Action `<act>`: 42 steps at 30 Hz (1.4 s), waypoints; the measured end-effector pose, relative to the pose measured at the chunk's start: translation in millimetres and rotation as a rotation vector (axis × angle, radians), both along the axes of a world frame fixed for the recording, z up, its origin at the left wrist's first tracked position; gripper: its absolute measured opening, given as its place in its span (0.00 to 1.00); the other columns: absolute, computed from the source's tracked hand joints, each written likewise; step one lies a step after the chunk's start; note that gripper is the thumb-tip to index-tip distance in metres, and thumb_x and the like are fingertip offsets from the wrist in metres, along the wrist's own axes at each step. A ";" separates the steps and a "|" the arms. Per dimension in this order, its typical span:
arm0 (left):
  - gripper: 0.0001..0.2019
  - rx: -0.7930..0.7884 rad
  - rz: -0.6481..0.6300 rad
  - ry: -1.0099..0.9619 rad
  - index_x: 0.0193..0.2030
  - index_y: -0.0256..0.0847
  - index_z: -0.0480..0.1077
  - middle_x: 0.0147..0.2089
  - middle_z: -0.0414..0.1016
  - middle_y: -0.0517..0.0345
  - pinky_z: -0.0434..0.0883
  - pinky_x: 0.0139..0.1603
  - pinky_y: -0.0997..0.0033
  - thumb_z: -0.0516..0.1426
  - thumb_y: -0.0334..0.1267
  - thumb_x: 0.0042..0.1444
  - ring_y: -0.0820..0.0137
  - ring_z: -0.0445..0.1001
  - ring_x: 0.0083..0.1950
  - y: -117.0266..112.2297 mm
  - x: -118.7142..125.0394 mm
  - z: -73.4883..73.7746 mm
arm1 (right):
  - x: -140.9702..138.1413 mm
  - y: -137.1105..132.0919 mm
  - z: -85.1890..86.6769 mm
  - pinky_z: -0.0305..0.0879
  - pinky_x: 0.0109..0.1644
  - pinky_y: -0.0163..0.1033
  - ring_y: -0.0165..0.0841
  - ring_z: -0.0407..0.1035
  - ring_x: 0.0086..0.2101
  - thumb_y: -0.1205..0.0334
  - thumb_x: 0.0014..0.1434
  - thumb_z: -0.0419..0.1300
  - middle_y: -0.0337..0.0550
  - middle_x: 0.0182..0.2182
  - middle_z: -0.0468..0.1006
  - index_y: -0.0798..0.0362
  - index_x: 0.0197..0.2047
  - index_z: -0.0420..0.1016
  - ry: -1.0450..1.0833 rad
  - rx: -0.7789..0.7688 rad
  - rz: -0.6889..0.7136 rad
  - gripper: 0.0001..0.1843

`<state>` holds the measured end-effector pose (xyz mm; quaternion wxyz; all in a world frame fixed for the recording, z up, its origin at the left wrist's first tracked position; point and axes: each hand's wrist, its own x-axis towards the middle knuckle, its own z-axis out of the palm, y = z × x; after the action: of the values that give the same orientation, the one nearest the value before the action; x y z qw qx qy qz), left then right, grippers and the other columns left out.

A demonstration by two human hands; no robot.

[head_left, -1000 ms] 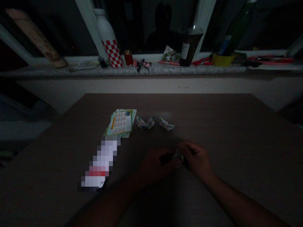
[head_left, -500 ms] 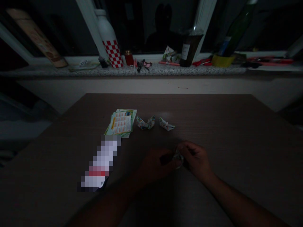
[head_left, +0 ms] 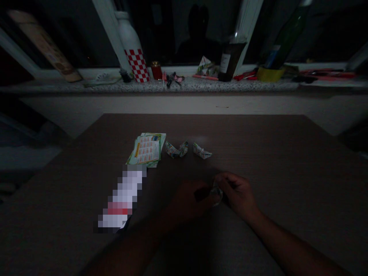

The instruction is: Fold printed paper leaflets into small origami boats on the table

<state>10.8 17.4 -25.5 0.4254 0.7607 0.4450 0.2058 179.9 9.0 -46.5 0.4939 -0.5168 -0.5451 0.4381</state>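
Observation:
Between my two hands is a small piece of folded printed paper (head_left: 216,191), mostly covered by fingers. My left hand (head_left: 191,197) is closed on its near left side, the thumb across it. My right hand (head_left: 237,191) pinches its upper right edge. Farther back on the table lie folded paper boats: one pale printed boat (head_left: 202,151) alone, and left of it a pair of folded paper shapes (head_left: 176,149) touching each other. Beside these is a stack of printed paper sheets (head_left: 146,149).
A blurred-out phone-like object (head_left: 122,199) lies left of my hands on the wooden table (head_left: 258,142). On the window sill (head_left: 198,85) stand a white and red checkered bottle (head_left: 135,53), a red jar (head_left: 156,70), a dark pouch (head_left: 228,61) and a green bottle (head_left: 290,34).
Almost nothing differs. Both hands stay on the folded paper, with at most a tiny shift of it between the fingers.

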 end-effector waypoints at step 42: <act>0.15 0.088 0.203 -0.139 0.47 0.41 0.74 0.42 0.79 0.56 0.69 0.42 0.71 0.54 0.45 0.59 0.66 0.76 0.42 -0.5 -1.0 3.7 | -2.8 -2.5 -8.1 0.51 0.19 0.29 0.24 0.56 0.17 0.51 0.60 0.58 0.32 0.16 0.64 0.53 0.31 0.68 0.227 -0.013 -0.059 0.14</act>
<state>9.8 16.9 -21.8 0.3984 0.7135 0.4796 0.3196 177.1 6.5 -54.6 0.5618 -0.4829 -0.4674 0.4824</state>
